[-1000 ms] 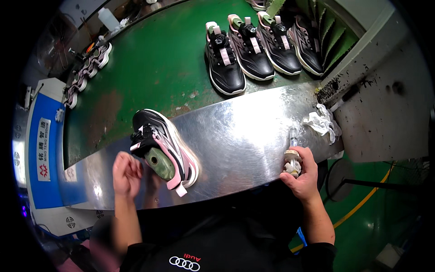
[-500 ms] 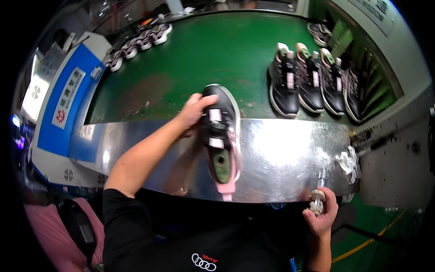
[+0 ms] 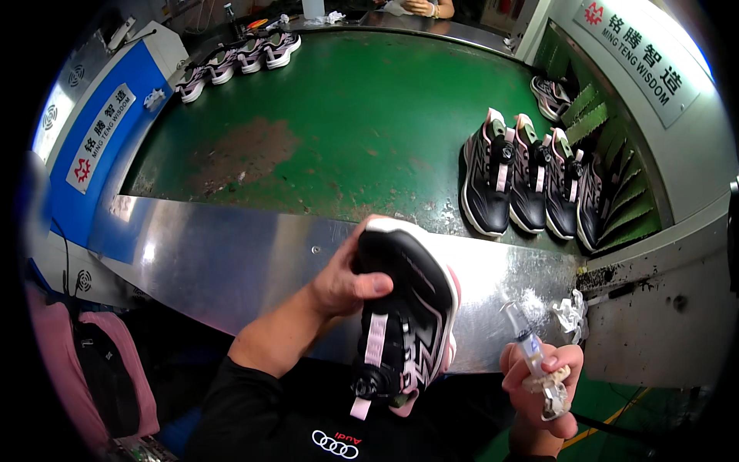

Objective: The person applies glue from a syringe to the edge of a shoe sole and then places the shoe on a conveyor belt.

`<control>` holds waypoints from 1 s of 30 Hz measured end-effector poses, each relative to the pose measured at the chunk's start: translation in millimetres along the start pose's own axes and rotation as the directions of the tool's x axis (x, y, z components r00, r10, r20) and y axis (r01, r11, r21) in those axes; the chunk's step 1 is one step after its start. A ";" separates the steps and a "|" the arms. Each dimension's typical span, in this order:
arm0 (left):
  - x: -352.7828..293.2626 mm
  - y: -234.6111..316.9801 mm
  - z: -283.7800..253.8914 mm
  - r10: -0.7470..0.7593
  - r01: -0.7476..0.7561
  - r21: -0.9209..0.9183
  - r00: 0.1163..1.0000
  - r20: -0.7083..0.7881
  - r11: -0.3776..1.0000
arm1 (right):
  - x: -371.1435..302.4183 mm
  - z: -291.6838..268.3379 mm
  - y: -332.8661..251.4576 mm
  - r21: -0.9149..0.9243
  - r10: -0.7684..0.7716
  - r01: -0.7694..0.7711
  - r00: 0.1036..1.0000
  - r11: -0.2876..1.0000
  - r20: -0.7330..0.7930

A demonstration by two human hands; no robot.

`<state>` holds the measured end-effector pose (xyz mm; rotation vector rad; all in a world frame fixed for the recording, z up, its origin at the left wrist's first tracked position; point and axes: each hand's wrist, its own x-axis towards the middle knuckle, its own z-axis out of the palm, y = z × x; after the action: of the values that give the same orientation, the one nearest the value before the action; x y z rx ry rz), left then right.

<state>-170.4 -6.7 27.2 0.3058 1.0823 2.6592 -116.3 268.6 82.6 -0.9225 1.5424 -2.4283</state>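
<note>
Partly closed, the left hand (image 3: 342, 286) is gripping a black-and-pink shoe (image 3: 409, 296) by its toe above the table's (image 3: 223, 258) front edge, apparently leaving its side exposed. The right hand (image 3: 523, 391) is clasping a clear syringe (image 3: 530, 346) in a curled grip, tip pointing away.

The left hand (image 3: 342, 279) has brought the black shoe (image 3: 412, 296) nearer the shirt (image 3: 281, 416).

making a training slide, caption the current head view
Left hand grips a black-and-pink shoe; right hand holds a clear syringe.
</note>
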 end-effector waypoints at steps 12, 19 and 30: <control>-13.4 5.4 2.3 0.098 -0.149 0.215 0.968 0.229 0.965 | 47.9 38.1 9.9 0.203 0.081 -0.116 0.982 0.972 0.172; -14.4 7.8 4.4 0.151 -0.235 0.296 0.948 0.280 0.926 | 39.0 39.8 10.3 0.299 0.098 -0.121 0.991 0.947 0.088; -15.9 9.1 4.3 0.126 -0.183 0.261 0.967 0.223 0.948 | 42.8 40.1 3.0 0.201 0.133 -0.155 0.984 0.967 0.117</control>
<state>-155.6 -15.2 35.1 0.7305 1.4170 2.5295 -129.4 218.5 110.2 -0.8486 1.2437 -2.3455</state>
